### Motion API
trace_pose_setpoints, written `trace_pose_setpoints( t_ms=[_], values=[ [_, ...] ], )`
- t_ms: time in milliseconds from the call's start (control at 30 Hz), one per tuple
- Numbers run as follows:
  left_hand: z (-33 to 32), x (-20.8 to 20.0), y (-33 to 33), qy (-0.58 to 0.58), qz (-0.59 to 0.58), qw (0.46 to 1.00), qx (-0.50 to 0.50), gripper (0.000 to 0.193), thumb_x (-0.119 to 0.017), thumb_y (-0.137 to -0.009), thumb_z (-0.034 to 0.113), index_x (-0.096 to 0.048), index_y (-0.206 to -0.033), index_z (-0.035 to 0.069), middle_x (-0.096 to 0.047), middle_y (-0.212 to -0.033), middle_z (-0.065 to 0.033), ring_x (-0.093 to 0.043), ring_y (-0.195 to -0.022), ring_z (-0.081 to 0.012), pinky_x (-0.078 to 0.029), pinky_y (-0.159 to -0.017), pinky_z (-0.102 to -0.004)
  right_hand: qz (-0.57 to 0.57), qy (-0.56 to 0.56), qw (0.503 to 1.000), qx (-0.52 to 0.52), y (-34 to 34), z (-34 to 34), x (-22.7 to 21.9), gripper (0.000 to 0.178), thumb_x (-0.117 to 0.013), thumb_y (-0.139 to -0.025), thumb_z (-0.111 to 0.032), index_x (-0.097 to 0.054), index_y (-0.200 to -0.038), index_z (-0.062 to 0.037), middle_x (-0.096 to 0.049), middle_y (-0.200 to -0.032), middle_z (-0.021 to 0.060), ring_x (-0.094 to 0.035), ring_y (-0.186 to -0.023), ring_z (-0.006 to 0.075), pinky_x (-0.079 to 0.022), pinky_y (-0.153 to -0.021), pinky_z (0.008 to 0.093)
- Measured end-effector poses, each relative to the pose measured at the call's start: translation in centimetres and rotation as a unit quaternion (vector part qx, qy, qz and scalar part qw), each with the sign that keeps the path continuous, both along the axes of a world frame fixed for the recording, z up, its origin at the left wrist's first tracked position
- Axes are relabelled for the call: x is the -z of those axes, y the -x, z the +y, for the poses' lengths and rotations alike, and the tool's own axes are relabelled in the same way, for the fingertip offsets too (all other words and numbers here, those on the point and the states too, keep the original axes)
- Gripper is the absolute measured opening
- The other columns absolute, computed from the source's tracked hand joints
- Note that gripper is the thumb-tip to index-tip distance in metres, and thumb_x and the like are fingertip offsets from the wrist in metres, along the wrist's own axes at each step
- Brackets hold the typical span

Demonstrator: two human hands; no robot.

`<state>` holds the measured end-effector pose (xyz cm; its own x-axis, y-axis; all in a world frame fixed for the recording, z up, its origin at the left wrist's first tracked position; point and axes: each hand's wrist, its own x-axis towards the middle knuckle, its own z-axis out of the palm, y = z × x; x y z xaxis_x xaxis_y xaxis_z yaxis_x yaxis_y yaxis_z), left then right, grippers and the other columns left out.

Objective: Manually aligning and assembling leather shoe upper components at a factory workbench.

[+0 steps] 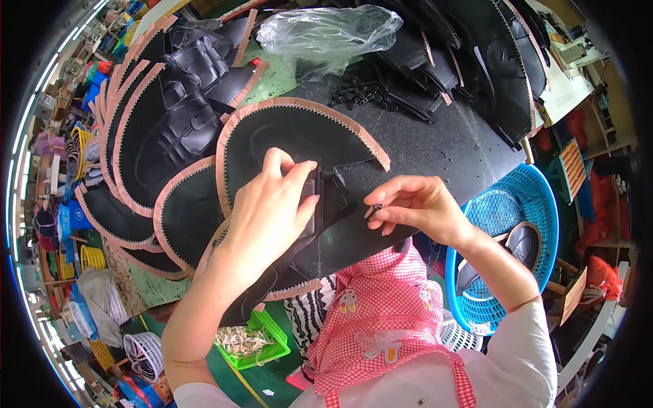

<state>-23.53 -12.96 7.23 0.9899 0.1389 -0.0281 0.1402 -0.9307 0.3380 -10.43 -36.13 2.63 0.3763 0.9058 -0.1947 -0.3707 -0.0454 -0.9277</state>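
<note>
A black shoe upper piece (292,132), its curved edge bordered in pinkish tan with white zigzag stitching, lies on the dark tabletop in front of me. My left hand (275,197) is closed at the strap side of this piece, thumb and forefinger gripping it; the other fingers are curled and partly hidden. To the right, just above the table's near edge, my right hand (415,207) pinches a small dark buckle (373,210) between thumb and fingers. Small black buckles (357,92) lie loose in a heap farther back on the table.
Stacked upper pieces (146,136) fan out at the left, and more black pieces (503,68) are piled back right. A clear plastic bag (330,30) lies at the far side. A blue basket (549,224) stands right of the table; a green tray (277,350) sits below, holding pale scraps.
</note>
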Motion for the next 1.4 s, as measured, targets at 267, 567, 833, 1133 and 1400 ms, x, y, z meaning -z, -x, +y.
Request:
trace_pose_setpoints(
  t_ms=[267,567,833,1133,1400],
  values=[
    [1.3,-0.8,-2.3,0.050,0.115,0.992,-0.012,0.028,-0.078,-0.083,0.018,-0.062,-0.106,0.013,-0.057,-0.101,-0.0115,-0.067,-0.085,-0.0310,-0.054,-0.078,-0.0409,-0.031,0.007,0.999,0.022,0.3,0.4,0.1,0.019,-0.063,-0.101,-0.006,-0.057,-0.119,-0.0032,-0.073,-0.107,0.0091,-0.072,-0.100,0.0146,-0.059,-0.080,0.0258],
    [1.8,1.2,-2.7,0.121,-0.012,0.991,-0.050,0.010,-0.079,-0.084,0.011,-0.076,-0.092,0.006,-0.065,-0.088,-0.0052,-0.067,-0.071,-0.0117,-0.052,-0.062,-0.0260,-0.027,-0.001,0.999,0.038,-0.1,1.6,0.7,0.021,-0.061,-0.101,-0.001,-0.055,-0.121,-0.0006,-0.070,-0.116,0.0161,-0.072,-0.102,0.0207,-0.061,-0.084,0.0298],
    [1.8,0.9,-1.5,0.376,-0.019,0.922,-0.094,0.006,-0.075,-0.090,0.006,-0.073,-0.094,0.003,-0.067,-0.085,0.0000,-0.067,-0.064,-0.0081,-0.050,-0.057,-0.0208,-0.021,-0.019,0.999,0.043,-0.6,2.7,1.6,0.018,-0.065,-0.097,0.001,-0.065,-0.115,0.0011,-0.071,-0.112,0.0144,-0.073,-0.101,0.0201,-0.063,-0.082,0.0314],
    [1.8,1.1,-1.2,0.406,0.000,0.907,-0.110,0.008,-0.075,-0.091,0.006,-0.073,-0.097,0.002,-0.072,-0.081,-0.0004,-0.067,-0.065,-0.0059,-0.049,-0.053,-0.0200,-0.098,-0.037,0.990,0.095,-0.6,5.8,0.5,0.021,-0.071,-0.092,0.002,-0.066,-0.113,0.0003,-0.070,-0.113,0.0084,-0.070,-0.098,0.0145,-0.060,-0.084,0.0271],
    [1.9,1.4,-1.1,0.417,-0.004,0.903,-0.108,0.010,-0.075,-0.092,0.009,-0.073,-0.099,0.002,-0.073,-0.082,-0.0014,-0.068,-0.065,-0.0066,-0.049,-0.053,-0.0206,-0.214,0.017,0.973,0.085,-0.9,7.3,0.1,0.021,-0.073,-0.090,0.002,-0.066,-0.110,-0.0005,-0.068,-0.105,0.0032,-0.067,-0.093,0.0096,-0.057,-0.084,0.0241]
  ],
)
